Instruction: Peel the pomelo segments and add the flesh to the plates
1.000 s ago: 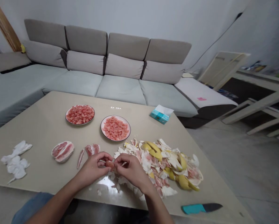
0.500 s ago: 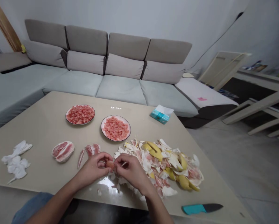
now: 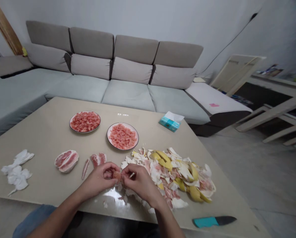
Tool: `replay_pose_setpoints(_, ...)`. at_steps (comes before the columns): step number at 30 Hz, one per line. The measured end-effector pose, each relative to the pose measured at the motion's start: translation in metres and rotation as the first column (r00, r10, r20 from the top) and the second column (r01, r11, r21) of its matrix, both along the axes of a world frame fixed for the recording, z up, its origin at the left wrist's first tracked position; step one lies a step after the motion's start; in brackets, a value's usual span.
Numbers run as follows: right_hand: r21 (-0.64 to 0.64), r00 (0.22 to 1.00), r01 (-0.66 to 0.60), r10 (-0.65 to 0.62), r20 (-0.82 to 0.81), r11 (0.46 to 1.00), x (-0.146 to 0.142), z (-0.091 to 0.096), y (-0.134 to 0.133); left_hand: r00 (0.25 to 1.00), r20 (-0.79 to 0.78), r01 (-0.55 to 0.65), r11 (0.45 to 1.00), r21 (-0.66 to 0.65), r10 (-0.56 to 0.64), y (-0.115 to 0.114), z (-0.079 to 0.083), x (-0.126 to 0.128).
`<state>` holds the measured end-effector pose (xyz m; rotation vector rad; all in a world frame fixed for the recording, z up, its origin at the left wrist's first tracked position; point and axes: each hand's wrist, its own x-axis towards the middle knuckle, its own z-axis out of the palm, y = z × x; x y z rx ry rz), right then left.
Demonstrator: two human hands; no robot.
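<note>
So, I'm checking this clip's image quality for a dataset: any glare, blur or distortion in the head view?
In the head view, glare shines on the table below the left hand and right hand; the wide lens bends the sofa and table edges; the white stand at far right looks soft; the fruit piece is partly hidden between the hands.

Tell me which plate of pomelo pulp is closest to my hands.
The plate beside the peel pile; the other plate sits farther back and left.
</note>
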<state>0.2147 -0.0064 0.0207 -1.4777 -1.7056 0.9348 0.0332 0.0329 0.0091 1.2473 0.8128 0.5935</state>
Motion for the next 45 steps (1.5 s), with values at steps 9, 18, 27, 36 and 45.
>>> replay_pose_setpoints(9,-0.06,0.998,0.047,-0.049,-0.033,0.997,0.003,0.005,0.002,0.999,0.035,0.028,0.999,-0.04,-0.026,0.002,-0.004,-0.003)
replay_pose_setpoints(18,-0.046,0.999,-0.015,0.013,-0.036,0.999,0.001,0.007,-0.001,1.0,0.018,0.018,1.0,-0.002,-0.018,0.002,-0.005,-0.002)
replay_pose_setpoints(27,-0.036,0.999,0.022,-0.024,-0.036,0.999,0.01,0.007,0.002,1.0,0.025,-0.007,1.0,0.018,0.006,0.003,-0.004,-0.003)
replay_pose_setpoints(36,0.061,0.993,-0.004,-0.004,0.119,0.998,0.015,0.004,0.0,0.991,-0.084,-0.074,0.949,0.306,0.105,0.003,0.003,-0.001)
replay_pose_setpoints(45,0.089,0.999,-0.044,0.044,0.001,0.995,0.007,0.011,-0.001,0.974,-0.191,-0.006,0.85,0.526,0.125,0.0,0.002,-0.003)
